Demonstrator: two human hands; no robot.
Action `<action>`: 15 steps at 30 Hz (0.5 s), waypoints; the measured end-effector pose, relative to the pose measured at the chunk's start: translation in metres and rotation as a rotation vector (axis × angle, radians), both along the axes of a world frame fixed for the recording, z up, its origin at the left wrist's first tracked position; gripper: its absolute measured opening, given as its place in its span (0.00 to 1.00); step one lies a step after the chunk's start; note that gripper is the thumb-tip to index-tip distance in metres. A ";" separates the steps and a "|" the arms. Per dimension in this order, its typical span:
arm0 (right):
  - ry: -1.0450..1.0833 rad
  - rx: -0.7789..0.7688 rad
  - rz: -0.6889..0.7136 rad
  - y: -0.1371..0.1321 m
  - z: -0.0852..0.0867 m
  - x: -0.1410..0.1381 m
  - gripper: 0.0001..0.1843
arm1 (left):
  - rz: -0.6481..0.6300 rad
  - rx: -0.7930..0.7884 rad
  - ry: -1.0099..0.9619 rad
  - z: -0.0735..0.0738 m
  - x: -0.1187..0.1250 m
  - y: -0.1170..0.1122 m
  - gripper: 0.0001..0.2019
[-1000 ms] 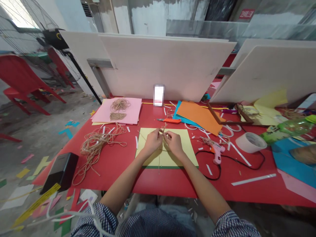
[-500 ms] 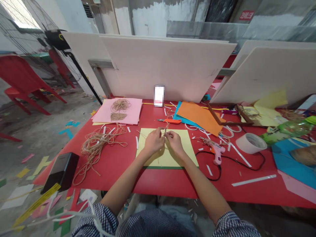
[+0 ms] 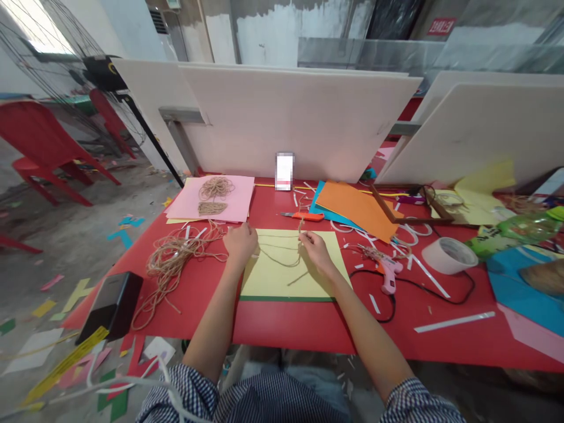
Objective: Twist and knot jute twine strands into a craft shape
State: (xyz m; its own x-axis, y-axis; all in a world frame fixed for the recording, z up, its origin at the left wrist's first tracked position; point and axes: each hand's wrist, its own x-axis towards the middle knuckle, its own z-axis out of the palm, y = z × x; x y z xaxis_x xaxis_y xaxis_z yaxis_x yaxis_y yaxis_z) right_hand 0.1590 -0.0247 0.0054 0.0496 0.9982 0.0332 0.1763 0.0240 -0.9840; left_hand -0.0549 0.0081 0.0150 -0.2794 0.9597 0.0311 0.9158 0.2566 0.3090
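Over the left edge of the pale yellow paper [image 3: 264, 282], my left hand [image 3: 241, 242] is closed on strands of brown twine [image 3: 282, 261]. My right hand [image 3: 316, 249] pinches the knotted part of the same twine near the paper's upper right. Between the hands the strands run across the paper, one sagging in a curve, and a loose end lies lower down. Just beyond the paper is an orange utility knife [image 3: 308, 217]. A loose tangle of twine [image 3: 176, 252] lies to the left of my left hand.
Pink paper [image 3: 240, 197] with twine bundles lies at the back left. A phone [image 3: 284, 171] leans on white boards [image 3: 299, 117]. To the right are orange paper [image 3: 352, 205], a pink glue gun [image 3: 388, 275] with its cord, a tape roll [image 3: 448, 256] and a green bottle [image 3: 515, 232]. A black box [image 3: 110, 305] stands front left.
My left hand has moved left, away from my right hand, drawing twine out across the paper. My right hand has shifted slightly right and still pinches the twine.
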 end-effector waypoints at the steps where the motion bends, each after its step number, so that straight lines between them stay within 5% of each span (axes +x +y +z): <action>1: -0.001 0.005 0.010 0.000 0.000 -0.001 0.18 | 0.007 0.032 0.044 0.000 -0.001 -0.001 0.19; 4: -0.017 0.020 0.032 0.000 -0.002 -0.001 0.18 | -0.028 0.225 0.076 -0.001 0.001 -0.003 0.17; 7: -0.068 0.030 0.068 0.001 -0.004 -0.001 0.17 | -0.272 0.394 -0.091 -0.003 0.014 -0.004 0.16; 11: -0.133 0.052 0.142 0.002 -0.007 -0.003 0.18 | -0.606 0.206 -0.468 -0.008 0.045 -0.011 0.15; 15: -0.275 0.059 0.197 -0.001 -0.004 -0.005 0.17 | -0.628 0.022 -0.631 -0.013 0.063 -0.018 0.17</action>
State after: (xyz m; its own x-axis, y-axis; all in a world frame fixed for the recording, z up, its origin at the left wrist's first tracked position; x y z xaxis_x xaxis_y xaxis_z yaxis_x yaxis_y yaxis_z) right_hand 0.1539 -0.0258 0.0011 -0.1632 0.9836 0.0764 0.4210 0.1394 -0.8963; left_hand 0.0080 -0.0095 0.0022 0.3266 0.9426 0.0691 0.5433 -0.2471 0.8024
